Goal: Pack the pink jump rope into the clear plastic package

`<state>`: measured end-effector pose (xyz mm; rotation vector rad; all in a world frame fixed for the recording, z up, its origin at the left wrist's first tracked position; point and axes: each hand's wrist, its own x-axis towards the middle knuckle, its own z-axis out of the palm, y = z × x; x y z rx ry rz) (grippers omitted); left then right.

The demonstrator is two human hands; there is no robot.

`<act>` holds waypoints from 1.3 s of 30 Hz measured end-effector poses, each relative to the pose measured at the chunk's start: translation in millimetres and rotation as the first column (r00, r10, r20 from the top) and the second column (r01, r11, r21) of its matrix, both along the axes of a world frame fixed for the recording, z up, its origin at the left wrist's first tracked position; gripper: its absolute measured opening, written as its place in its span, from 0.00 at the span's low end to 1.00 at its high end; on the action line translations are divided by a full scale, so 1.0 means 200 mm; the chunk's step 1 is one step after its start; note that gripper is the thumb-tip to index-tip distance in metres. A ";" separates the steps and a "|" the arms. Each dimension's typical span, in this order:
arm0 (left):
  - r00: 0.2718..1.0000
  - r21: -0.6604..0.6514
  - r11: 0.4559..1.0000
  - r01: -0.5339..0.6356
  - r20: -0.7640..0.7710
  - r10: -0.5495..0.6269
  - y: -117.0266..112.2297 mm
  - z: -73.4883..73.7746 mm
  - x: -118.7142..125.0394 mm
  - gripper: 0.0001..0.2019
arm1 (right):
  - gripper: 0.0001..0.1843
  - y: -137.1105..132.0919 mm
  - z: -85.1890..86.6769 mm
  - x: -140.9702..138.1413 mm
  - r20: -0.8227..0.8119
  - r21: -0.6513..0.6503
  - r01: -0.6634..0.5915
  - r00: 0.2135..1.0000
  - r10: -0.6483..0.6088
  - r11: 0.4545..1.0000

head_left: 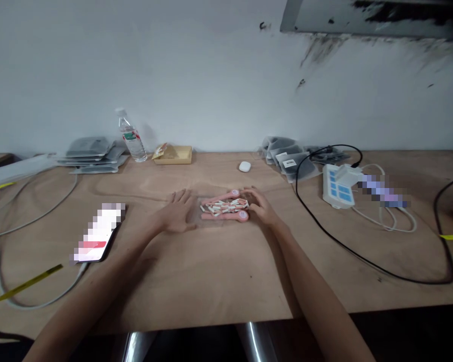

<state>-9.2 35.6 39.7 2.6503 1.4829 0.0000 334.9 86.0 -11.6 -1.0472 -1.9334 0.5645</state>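
Observation:
A clear plastic sheet or bag (196, 221) lies on the wooden table in front of me. Two pink sticks with round ends, a far one (219, 196) and a near one (222, 216), rest on or in it. Between them is a pile of small white and orange-pink pieces (226, 205). My left hand (175, 212) lies flat with spread fingers at the left edge of the plastic. At the right end my right hand (263, 207) has thumb and fingers apart, close around the pile's edge. Whether its fingertips touch the pieces, I cannot tell.
Left are a lit phone (100, 234) on a white cable, grey packets (92, 153) and a water bottle (133, 138). A shallow tan tray (179, 155) and a small white case (244, 166) stand farther back. Right are bagged items (287, 156), a power strip (337, 188) and a black cable (340, 247).

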 end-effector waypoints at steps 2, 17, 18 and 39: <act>1.000 0.034 0.999 -0.015 0.005 0.015 -0.01 0.01 0.03 0.49 | 0.26 -0.03 0.02 -0.01 0.010 0.001 -0.079 0.997 0.079 0.997; 1.000 0.155 0.988 -0.022 0.007 0.021 -0.04 -0.07 0.11 0.49 | 0.39 -0.14 0.07 -0.25 0.546 0.169 -0.061 0.837 -0.042 0.984; 1.000 0.158 0.987 -0.026 0.021 0.023 -0.03 -0.07 0.11 0.49 | 0.38 -0.14 0.08 -0.25 0.550 0.175 -0.049 0.833 -0.057 0.983; 0.873 0.222 0.874 -0.432 0.345 0.344 0.08 -0.11 -0.04 0.19 | 0.33 -0.08 0.12 -0.07 0.376 0.074 -0.064 0.926 0.032 0.995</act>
